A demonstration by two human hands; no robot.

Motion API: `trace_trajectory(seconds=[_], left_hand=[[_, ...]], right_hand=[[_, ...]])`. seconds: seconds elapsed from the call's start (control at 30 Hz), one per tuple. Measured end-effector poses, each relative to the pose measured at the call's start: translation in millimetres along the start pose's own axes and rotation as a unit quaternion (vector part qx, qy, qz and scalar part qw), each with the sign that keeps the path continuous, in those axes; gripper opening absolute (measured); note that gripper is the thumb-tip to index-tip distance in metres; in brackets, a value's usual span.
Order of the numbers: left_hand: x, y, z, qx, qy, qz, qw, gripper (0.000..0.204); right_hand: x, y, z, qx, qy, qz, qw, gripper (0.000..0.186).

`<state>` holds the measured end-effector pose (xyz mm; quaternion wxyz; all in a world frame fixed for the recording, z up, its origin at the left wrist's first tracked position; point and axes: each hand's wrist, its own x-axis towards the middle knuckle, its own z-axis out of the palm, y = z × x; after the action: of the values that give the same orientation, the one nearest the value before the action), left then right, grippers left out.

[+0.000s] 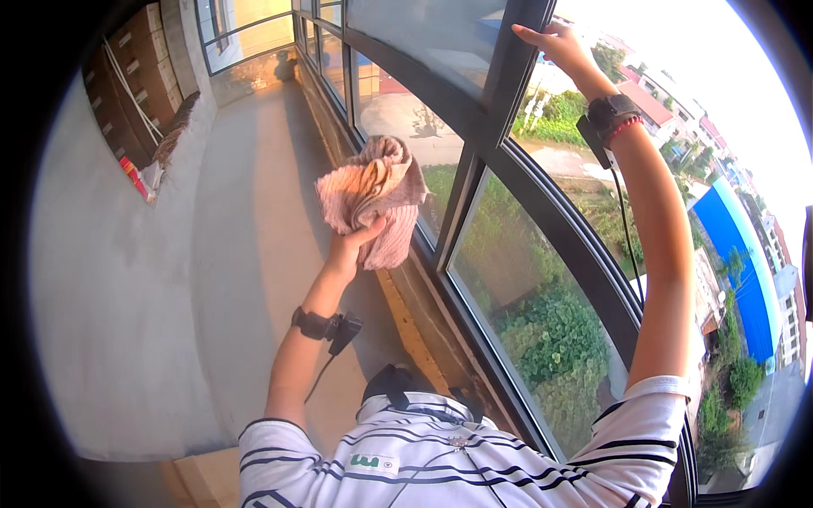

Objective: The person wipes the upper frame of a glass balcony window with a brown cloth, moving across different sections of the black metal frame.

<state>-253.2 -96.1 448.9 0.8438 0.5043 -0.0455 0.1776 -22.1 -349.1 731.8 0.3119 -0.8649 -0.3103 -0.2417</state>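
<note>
My left hand (349, 250) is closed on a bunched, ribbed pink cloth (385, 241), with the thumb pressed on its lower edge. Part of the cloth is folded over at the top, showing a tan side. The cloth is in front of the dark window frame (483, 127), and I cannot tell whether it touches the glass. High on the right, my right hand (563, 49) grips the upright of that frame, thumb laid across the inner side; its other fingers are mostly hidden. That arm reaches up along the opening on the right.
A lower glass pane (525, 296) shows green plants outside. Beyond the window are houses and a blue roof (737, 262). A narrow grey floor (254, 212) runs along a low ledge (406, 313). Stacked brown cartons (140, 76) show through a wall opening at left.
</note>
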Motion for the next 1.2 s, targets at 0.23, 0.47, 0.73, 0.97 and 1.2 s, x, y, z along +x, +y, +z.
trace_trajectory(seconds=[0.23, 0.47, 0.73, 0.97, 1.2], left_hand=[[168, 18, 69, -0.044, -0.301, -0.005, 0.953, 0.048], [206, -26, 169, -0.017, -0.318, 0.219, 0.922, 0.058], [132, -23, 209, -0.187, -0.500, -0.071, 0.843, 0.075], [17, -20, 302, -0.060, -0.682, 0.054, 0.727, 0.075], [-163, -50, 417, -0.119, -0.752, 0.225, 0.608, 0.046]], right_hand=[[5, 30, 10, -0.018, 0.106, -0.002, 0.994, 0.041], [-15, -22, 6, 0.029, 0.110, 0.050, 0.992, 0.022], [-141, -64, -92, 0.044, 0.121, 0.154, 0.980, 0.021], [-297, -92, -209, 0.012, 0.131, 0.200, 0.971, 0.022], [-486, -120, -323, -0.218, 0.332, 0.335, 0.855, 0.041]])
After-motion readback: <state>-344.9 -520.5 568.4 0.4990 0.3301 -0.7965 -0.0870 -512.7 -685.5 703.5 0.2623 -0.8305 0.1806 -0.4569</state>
